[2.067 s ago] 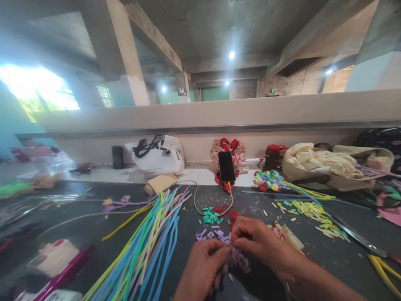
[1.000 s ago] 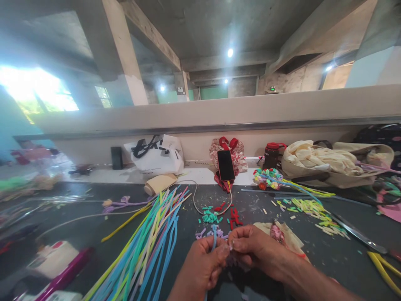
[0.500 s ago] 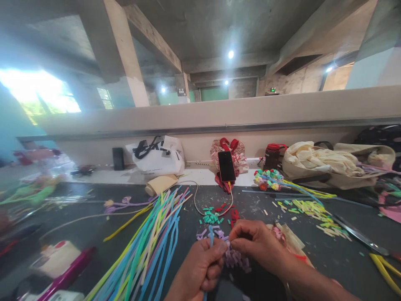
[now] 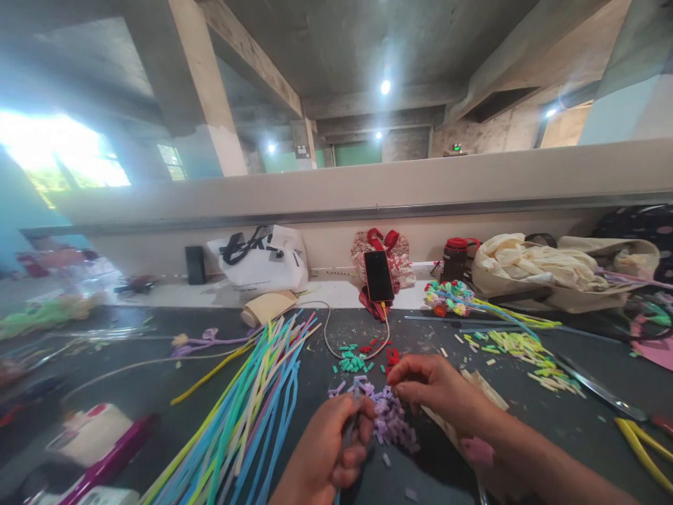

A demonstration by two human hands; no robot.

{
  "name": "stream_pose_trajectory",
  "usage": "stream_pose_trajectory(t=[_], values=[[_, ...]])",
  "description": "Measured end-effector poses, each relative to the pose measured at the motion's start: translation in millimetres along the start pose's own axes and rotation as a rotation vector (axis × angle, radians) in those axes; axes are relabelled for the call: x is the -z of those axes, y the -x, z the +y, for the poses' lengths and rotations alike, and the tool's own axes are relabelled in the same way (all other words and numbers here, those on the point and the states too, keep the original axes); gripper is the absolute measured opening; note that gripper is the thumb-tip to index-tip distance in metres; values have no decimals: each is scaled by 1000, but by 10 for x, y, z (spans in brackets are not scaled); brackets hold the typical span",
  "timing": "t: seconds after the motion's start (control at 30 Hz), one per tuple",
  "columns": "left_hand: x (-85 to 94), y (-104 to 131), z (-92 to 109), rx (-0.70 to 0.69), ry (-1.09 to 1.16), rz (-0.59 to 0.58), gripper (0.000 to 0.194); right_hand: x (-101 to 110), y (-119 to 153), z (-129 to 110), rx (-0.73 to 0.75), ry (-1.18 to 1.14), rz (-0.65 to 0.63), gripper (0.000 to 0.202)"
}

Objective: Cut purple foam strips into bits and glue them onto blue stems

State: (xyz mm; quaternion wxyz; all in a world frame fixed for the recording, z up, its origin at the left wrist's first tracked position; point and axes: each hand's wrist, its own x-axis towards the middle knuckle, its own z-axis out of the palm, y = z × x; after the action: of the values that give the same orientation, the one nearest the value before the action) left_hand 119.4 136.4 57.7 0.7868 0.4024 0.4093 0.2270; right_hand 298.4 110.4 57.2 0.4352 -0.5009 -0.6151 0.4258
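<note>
While the left hand holds a bluish stem, I cannot tell if the right hand pinches anything.

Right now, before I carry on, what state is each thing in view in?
Left hand: closed around a blue stem.
Right hand: curled; whether it holds anything is unclear.
Purple pieces: loose, heaped.
Green pieces: loose, piled.
Long stems: loose, fanned out.
Phone: propped up, screen dark, cable plugged in.
Bottle: upright, red lid on.
Yellow handles: spread apart.
</note>
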Motion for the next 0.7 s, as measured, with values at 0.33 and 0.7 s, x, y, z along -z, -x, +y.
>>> stream_pose_trajectory(t=[0.33,0.7], values=[[-27,2,11,64,55,-60,15,-116,89,-69,97,-11,-7,6],[-30,14,-14,-31,-162,-19,24,-61,59,-88,-125,-275,-28,5]])
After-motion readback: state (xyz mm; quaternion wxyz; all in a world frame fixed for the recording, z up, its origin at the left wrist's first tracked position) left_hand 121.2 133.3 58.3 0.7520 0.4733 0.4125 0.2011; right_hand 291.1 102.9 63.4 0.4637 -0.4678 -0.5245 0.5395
